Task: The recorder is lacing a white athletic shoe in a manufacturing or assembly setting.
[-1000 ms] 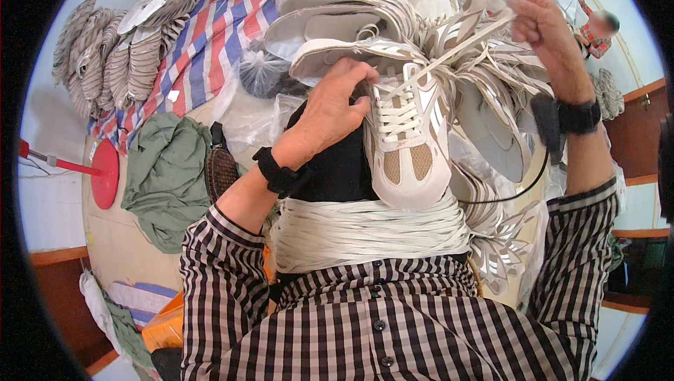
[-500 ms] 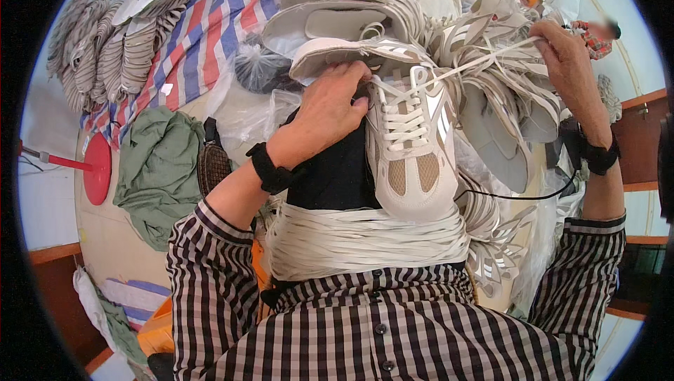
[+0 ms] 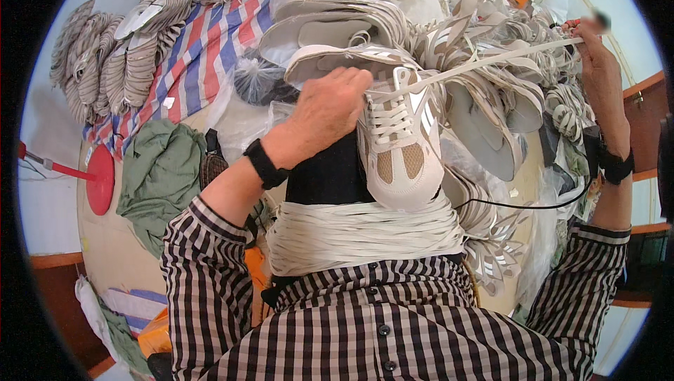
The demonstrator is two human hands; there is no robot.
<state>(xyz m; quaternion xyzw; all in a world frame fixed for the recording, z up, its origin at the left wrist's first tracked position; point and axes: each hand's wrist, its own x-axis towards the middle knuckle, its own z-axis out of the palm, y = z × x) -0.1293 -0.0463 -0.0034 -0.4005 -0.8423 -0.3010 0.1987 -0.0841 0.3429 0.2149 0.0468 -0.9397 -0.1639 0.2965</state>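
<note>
A beige and white sneaker upper [image 3: 406, 188] lies on my lap, toe toward me, with white lace crossed through its lower eyelets. My left hand [image 3: 331, 104] is closed on the upper's left edge near the collar; its fingertips are partly hidden. Out to the far right, my right hand [image 3: 600, 65] pinches the end of the flat white shoelace [image 3: 495, 62]. The lace runs taut and slanting from the upper eyelets to those fingers. A thick bundle of white laces [image 3: 365, 237] lies across my lap below the toe.
Stacked shoe uppers [image 3: 337, 19] lie just beyond the piece, and more uppers [image 3: 484, 121] fan out to its right. Tied bundles [image 3: 105, 58] rest at the far left by a striped sheet [image 3: 203, 44]. A black cord [image 3: 526, 205] crosses near my right forearm.
My right hand has moved outward to the right, drawing the lace longer and straighter. The upper and my left hand have shifted slightly left in view; the left hand keeps its hold.
</note>
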